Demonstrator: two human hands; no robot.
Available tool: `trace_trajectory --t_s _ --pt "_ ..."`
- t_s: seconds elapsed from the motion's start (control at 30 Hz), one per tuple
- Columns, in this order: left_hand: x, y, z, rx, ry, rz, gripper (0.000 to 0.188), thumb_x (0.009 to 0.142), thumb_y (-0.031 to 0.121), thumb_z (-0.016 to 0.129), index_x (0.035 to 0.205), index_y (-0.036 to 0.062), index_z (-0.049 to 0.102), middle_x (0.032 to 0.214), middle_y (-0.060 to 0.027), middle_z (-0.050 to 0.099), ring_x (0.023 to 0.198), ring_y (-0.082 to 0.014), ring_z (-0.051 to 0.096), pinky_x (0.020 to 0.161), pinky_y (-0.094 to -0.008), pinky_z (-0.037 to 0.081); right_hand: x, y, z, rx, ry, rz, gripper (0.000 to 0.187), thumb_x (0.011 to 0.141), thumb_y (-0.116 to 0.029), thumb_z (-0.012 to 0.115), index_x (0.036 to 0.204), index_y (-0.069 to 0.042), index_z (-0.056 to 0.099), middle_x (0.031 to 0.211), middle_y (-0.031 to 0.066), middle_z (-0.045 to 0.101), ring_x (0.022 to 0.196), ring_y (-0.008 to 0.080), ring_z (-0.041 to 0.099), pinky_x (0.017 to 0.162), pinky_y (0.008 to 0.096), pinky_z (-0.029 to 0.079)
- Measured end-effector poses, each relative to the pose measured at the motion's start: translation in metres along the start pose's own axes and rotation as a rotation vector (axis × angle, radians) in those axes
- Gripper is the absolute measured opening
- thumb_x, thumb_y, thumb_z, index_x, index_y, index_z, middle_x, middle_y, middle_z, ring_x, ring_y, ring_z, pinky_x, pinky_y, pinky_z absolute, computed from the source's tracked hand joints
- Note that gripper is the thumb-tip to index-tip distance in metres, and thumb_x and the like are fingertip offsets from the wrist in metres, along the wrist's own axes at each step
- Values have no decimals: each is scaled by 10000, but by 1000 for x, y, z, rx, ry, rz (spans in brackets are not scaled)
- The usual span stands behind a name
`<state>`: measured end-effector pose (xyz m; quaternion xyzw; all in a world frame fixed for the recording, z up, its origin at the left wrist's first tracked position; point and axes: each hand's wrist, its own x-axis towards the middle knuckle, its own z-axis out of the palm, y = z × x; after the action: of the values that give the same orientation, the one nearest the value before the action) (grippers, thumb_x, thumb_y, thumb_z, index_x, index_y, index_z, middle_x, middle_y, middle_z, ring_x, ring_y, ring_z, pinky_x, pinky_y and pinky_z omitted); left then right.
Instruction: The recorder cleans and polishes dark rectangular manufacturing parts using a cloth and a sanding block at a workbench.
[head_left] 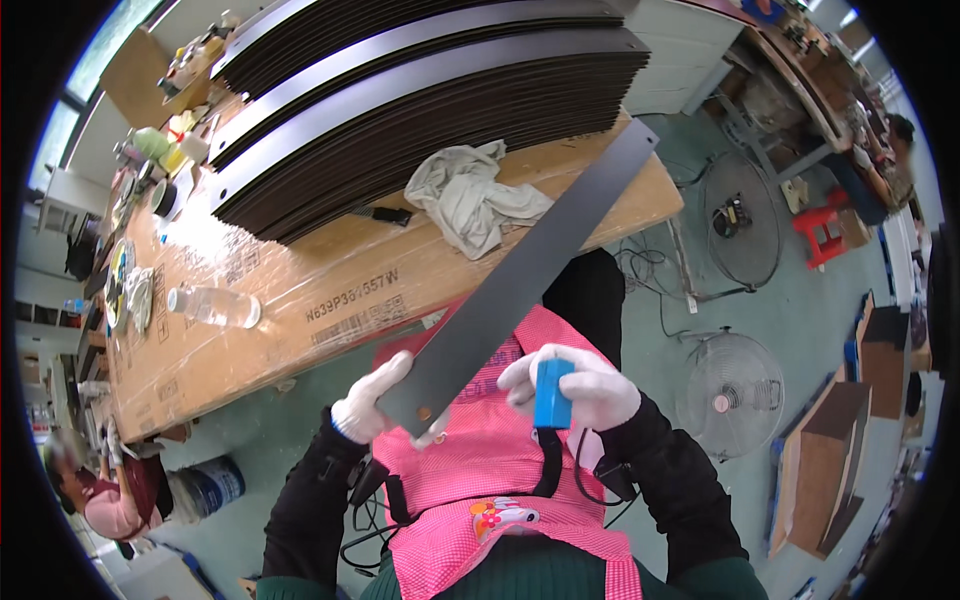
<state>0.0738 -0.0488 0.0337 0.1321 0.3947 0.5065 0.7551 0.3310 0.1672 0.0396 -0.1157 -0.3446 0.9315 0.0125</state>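
My left hand, in a white glove, grips the near end of a long dark grey flat panel. The panel slants up to the right, its far end reaching past the table's right corner; a small hole shows near each end. In my right hand, also gloved in white, is a small blue block, held upright between thumb and fingers just right of the panel and apart from it. Behind the panel, a crumpled pale cloth lies on the cardboard-covered table.
Tall stacks of similar dark panels stand at the back of the table. A clear bottle lies on its side at the left. Two round fans stand on the floor at right. Other people sit at far left and far right.
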Motion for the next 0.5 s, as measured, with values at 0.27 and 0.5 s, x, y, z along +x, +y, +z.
trace_trajectory --t_s 0.27,0.5 --pt "-70 -61 -57 54 216 45 679 1131 579 375 1232 -53 600 897 -215 703 627 -289 645 631 -401 542 3 5 -42 66 149 -158 334 1003 -289 686 1223 -45 624 1261 161 707 963 173 692 777 283 559" --pt "-86 -41 -31 -80 -34 -148 645 979 548 637 1174 -66 658 997 -228 724 788 -309 707 712 -408 580 21 25 -52 244 116 -216 294 1007 -158 704 1267 -46 623 1316 148 663 1173 265 683 1082 431 511"
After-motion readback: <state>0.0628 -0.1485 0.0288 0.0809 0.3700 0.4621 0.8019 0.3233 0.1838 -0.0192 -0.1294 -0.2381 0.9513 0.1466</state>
